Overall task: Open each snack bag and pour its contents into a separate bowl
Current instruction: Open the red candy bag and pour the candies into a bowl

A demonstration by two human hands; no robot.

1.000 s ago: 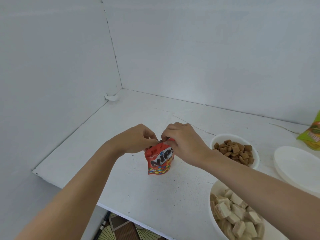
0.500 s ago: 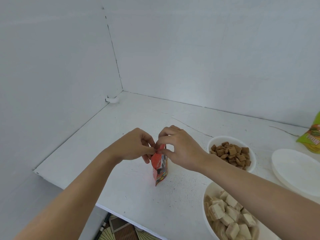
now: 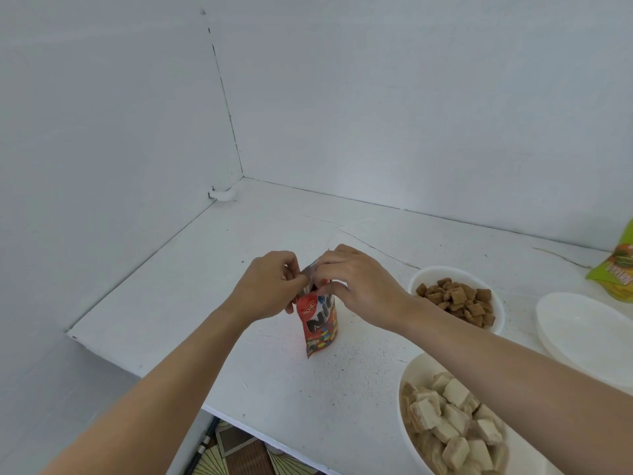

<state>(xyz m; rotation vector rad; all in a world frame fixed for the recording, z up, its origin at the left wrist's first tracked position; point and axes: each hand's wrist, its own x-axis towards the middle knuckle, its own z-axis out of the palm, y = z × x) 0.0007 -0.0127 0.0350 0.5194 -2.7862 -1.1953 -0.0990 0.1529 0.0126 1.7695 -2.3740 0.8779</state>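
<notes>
A small red snack bag (image 3: 320,325) with dark lettering hangs upright just above the white table. My left hand (image 3: 267,286) pinches its top left edge and my right hand (image 3: 359,286) pinches the top right edge; a silvery inner flap shows between my fingers. To the right stands a white bowl of brown square snacks (image 3: 457,298). Nearer me is a white bowl of pale wafer cubes (image 3: 452,423). A stack of white bowls (image 3: 582,334) holding nothing sits at the far right.
A green and yellow snack bag (image 3: 616,272) stands at the right edge near the back wall. The white table (image 3: 239,269) ends in a front edge close to me, with patterned floor below. White walls close the left and back sides.
The red bag has turned from edge-on to show its front again, and its top has come apart, exposing a silvery inside flap. Both hands stay pinched on the top.
</notes>
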